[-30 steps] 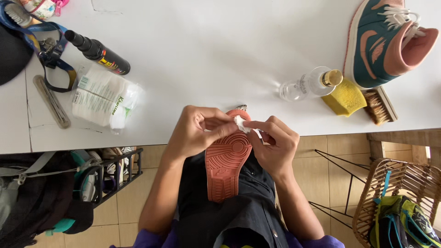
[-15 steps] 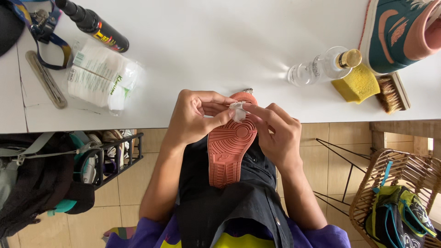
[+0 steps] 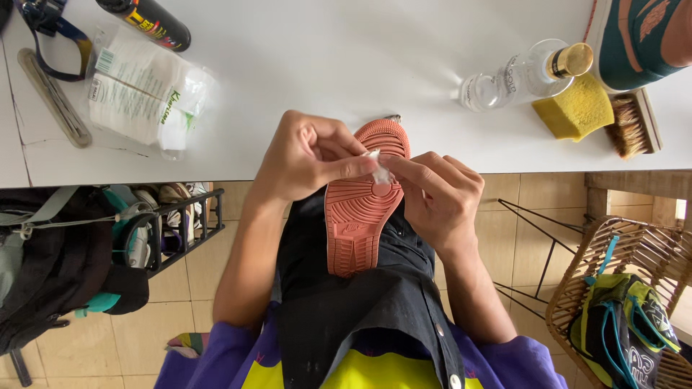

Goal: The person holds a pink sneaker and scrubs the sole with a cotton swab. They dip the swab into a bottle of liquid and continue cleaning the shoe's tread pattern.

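Since the earlier frame the shoe [image 3: 358,209] has barely shifted on the lap. Left hand [image 3: 306,160] and right hand [image 3: 437,196] both pinch a white wad [image 3: 378,171] against its sole; best done with short, firm rubs along the grooves.

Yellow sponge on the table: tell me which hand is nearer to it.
Right. The right hand is below and left of the yellow sponge, over the shoe sole. The left hand sits farther left, beyond the sole's toe end.
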